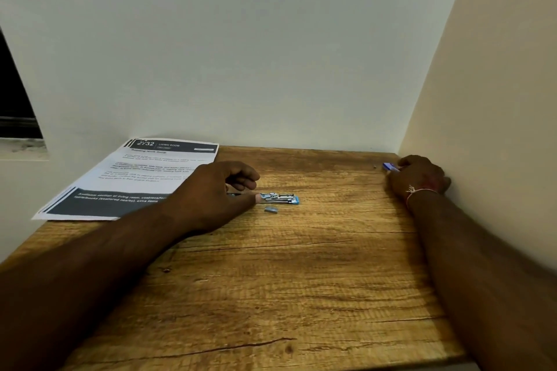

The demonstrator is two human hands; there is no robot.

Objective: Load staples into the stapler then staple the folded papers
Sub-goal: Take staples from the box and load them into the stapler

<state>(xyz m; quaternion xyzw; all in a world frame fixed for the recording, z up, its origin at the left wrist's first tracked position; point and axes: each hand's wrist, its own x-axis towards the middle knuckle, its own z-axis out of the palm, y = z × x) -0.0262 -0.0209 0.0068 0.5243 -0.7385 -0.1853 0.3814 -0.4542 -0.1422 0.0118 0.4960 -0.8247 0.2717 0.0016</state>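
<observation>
A small blue and metal stapler (281, 198) lies opened flat in the middle of the wooden table (271, 280). My left hand (217, 193) rests on the table, its thumb and fingers touching the stapler's left end. A short grey strip of staples (272, 209) lies just in front of the stapler. My right hand (417, 175) is at the far right corner by the wall, fingers closed on a small blue staple box (388, 166). The printed papers (135, 178) lie flat at the back left, partly under my left hand.
Walls close the table at the back and on the right. The papers overhang the table's left edge. A dark window opening (15, 99) is at the far left.
</observation>
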